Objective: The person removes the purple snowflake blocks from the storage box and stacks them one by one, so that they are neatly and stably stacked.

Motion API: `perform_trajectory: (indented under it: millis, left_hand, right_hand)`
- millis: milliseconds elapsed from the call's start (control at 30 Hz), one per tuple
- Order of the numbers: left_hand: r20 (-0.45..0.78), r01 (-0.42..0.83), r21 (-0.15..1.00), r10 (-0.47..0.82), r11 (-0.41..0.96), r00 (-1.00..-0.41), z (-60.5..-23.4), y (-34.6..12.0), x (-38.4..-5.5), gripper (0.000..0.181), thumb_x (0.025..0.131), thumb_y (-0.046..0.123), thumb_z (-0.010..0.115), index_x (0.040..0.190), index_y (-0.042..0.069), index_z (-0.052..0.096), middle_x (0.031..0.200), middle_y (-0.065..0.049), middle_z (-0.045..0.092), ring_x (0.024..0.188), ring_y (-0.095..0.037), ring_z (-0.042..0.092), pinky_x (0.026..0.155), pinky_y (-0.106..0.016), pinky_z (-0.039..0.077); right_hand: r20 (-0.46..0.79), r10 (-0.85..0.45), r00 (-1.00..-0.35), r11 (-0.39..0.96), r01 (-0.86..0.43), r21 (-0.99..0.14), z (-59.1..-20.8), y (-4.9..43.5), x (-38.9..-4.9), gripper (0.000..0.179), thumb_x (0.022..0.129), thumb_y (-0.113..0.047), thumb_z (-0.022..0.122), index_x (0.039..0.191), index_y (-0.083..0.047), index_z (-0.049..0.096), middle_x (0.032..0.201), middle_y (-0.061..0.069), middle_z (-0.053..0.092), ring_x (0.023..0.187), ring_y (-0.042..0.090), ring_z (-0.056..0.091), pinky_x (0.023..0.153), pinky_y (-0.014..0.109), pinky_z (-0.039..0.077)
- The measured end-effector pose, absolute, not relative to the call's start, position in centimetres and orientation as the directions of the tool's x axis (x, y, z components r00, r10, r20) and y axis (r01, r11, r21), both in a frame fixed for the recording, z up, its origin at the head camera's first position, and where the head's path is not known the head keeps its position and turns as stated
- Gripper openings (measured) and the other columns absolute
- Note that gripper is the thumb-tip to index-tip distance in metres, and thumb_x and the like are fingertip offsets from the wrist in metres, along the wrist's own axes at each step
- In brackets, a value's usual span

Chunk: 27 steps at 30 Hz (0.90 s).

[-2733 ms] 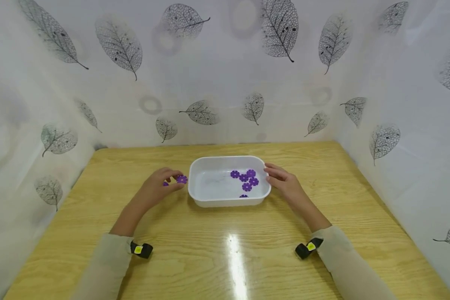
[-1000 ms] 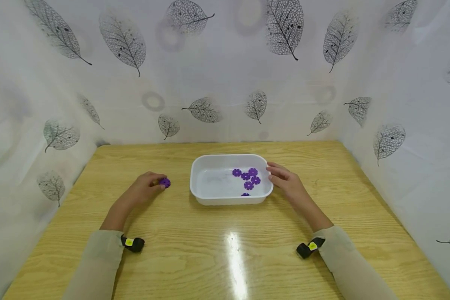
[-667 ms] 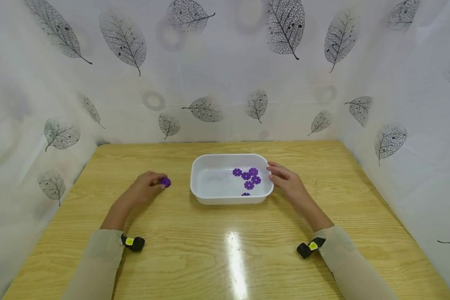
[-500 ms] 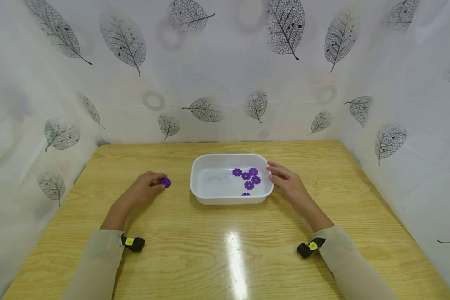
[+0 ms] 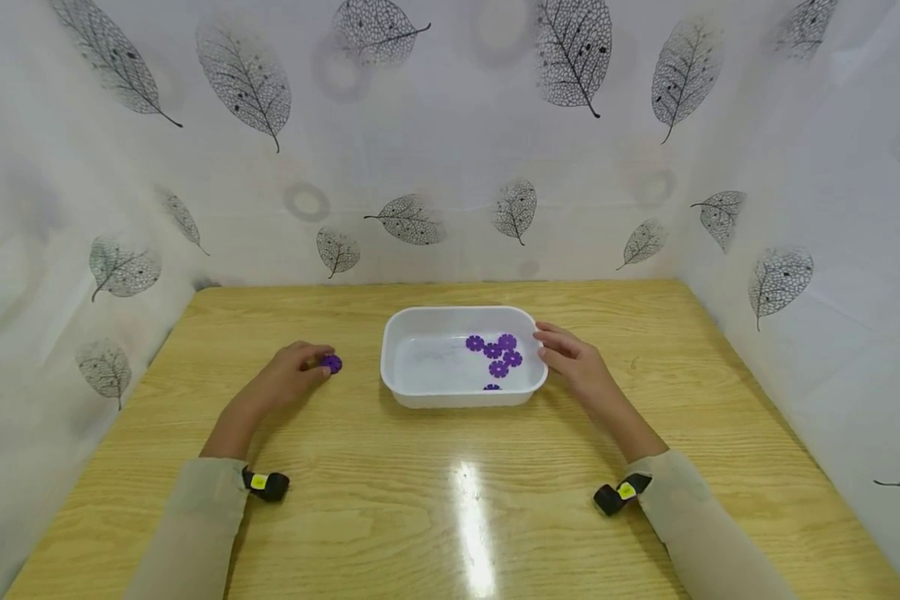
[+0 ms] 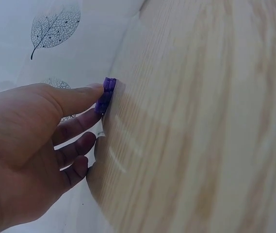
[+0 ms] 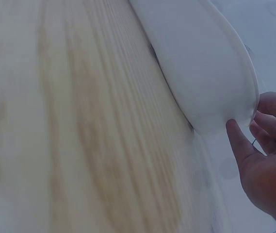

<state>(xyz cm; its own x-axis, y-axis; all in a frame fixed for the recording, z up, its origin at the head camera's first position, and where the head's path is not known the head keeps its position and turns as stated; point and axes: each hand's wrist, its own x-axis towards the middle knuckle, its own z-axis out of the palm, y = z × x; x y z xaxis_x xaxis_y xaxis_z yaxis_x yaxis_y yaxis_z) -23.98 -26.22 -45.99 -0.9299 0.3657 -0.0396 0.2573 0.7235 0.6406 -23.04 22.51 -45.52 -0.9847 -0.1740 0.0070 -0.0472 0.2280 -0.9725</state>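
At the left, my left hand [image 5: 294, 372] pinches a small stack of purple flower-shaped discs [image 5: 332, 364] between thumb and fingertips. From the side, in the left wrist view, the purple stack [image 6: 105, 96] shows layered edges close against the tabletop; the other fingers hang loosely bent below it. A white plastic tray [image 5: 461, 400] stands at mid-table. Inside its right half lie several more purple discs [image 5: 498, 368]. My right hand [image 5: 581, 367] rests its fingertips on the tray's right end. The right wrist view has the thumb [image 7: 237, 138] against the tray's outer wall [image 7: 203, 63].
Everything stands on a wooden table [image 5: 390, 500] with a bright light reflection near the front. White curtain [image 5: 450, 150] printed with dark leaves encloses the back and both sides. Black wrist cameras [image 5: 267, 487] are strapped at both sleeves.
My left hand has moved left, away from the tray's edge, bringing its disc to another purple disc there. Over the last second it stays nearly still; the right hand keeps its place.
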Motion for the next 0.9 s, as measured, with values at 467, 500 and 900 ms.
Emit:
perform_trajectory:
  millis: [467,500,900]
  left_hand:
    - [-0.023,0.262,0.619,0.35,0.74,-0.936,-46.19,-25.98,-24.18,0.045,0.095,0.02,0.06,0.135,0.003,0.051,0.125,-0.018,0.054,0.11,-0.032,0.051,0.096,-0.051,0.042]
    - [-0.022,0.263,0.618,0.35,0.741,-0.936,-46.18,-25.95,-24.17,0.044,0.095,0.019,0.06,0.135,0.003,0.051,0.125,-0.018,0.054,0.11,-0.032,0.051,0.096,-0.051,0.042]
    - [-0.032,0.253,0.632,0.351,0.733,-0.936,-46.13,-25.9,-23.98,0.042,0.097,0.019,0.057,0.135,0.003,0.051,0.127,-0.017,0.053,0.116,-0.033,0.049,0.1,-0.053,0.04]
  right_hand:
    - [-0.002,-0.193,-0.981,0.205,-0.039,-0.978,-45.24,22.56,-23.1,0.043,0.097,-0.02,0.058,0.136,-0.003,0.052,0.153,0.002,0.035,0.139,0.023,0.034,0.098,0.021,0.043]
    - [-0.004,-0.193,-0.981,0.206,-0.037,-0.978,-45.22,22.54,-23.09,0.043,0.097,-0.019,0.058,0.136,-0.003,0.051,0.153,0.002,0.035,0.139,0.023,0.034,0.098,0.021,0.043]
    - [0.019,-0.178,-0.984,0.211,-0.057,-0.976,-45.49,22.5,-23.04,0.046,0.094,-0.031,0.061,0.134,-0.009,0.055,0.15,-0.006,0.039,0.136,0.019,0.038,0.096,0.02,0.044]
